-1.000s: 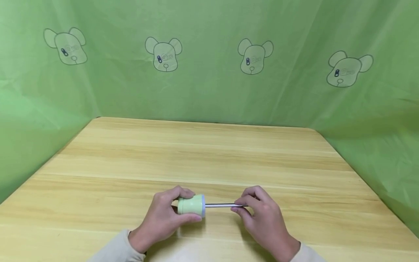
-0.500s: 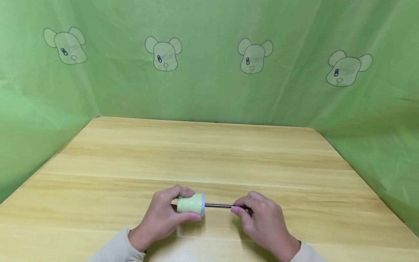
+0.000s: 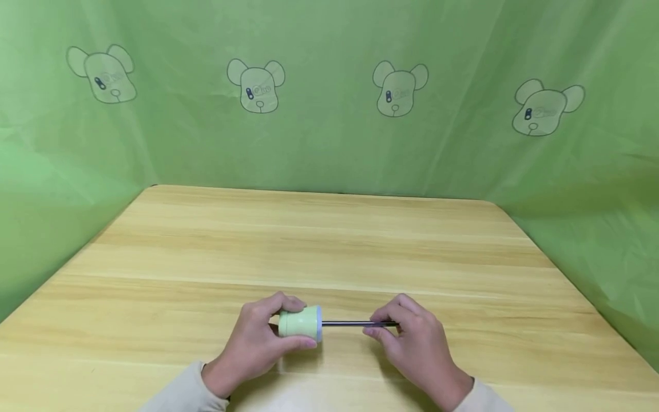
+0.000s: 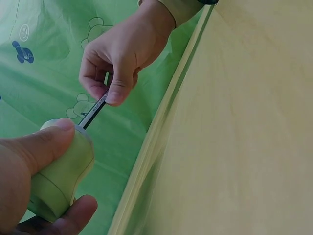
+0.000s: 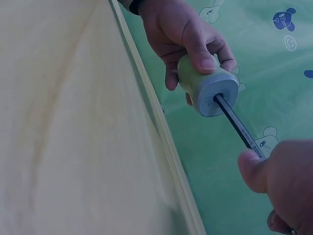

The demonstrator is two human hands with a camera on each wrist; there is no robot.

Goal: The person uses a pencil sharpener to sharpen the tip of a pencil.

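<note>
My left hand (image 3: 256, 337) grips a light green pencil sharpener (image 3: 300, 324) with a pale blue end, thumb on one side and fingers on the other. From the hole in that blue end sticks a dark, striped pencil (image 3: 345, 324), its tip hidden inside. Between thumb and fingertips, my right hand (image 3: 418, 343) pinches the pencil some way out from the sharpener. Small printed lettering shows along the pencil (image 5: 239, 125) in the right wrist view. In the left wrist view the sharpener (image 4: 66, 164) has a waisted body with the thumb on top.
Both hands are over the near part of a wooden table (image 3: 319, 246). Green sheeting (image 3: 329, 149) printed with bear heads rises behind the table and along both sides.
My right fingers curled down along the pencil, then came back up, and the pencil has turned so a darker side shows. The left hand and sharpener have stayed nearly still.
</note>
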